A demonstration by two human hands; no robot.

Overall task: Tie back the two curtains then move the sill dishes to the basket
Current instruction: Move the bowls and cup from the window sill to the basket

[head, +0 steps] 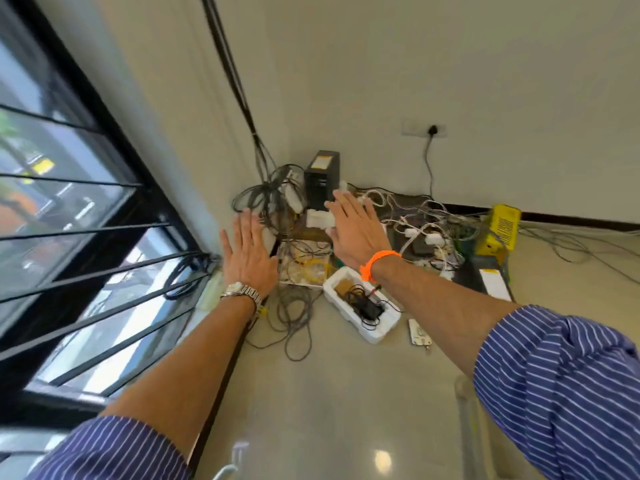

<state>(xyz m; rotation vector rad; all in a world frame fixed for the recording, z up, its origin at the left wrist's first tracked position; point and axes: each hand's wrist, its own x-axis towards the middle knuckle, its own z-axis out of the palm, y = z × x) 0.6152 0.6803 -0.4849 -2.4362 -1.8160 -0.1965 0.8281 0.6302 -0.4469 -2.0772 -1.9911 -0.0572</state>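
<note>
Both my arms reach forward with flat palms facing away. My left hand point(247, 252), with a metal watch at the wrist, is open and holds nothing, close to the wall beside the black-framed window point(86, 216). My right hand point(356, 230), with an orange band at the wrist, is open too and hovers above the corner clutter. No curtain, sill dish or basket shows in this view.
The room corner holds a tangle of cables point(294, 306), a black box unit point(322, 180), a white foam tray point(363, 306) with a black adapter, power strips point(422, 237) and a yellow device point(502, 223). A wall socket point(426, 129) has a plug in it.
</note>
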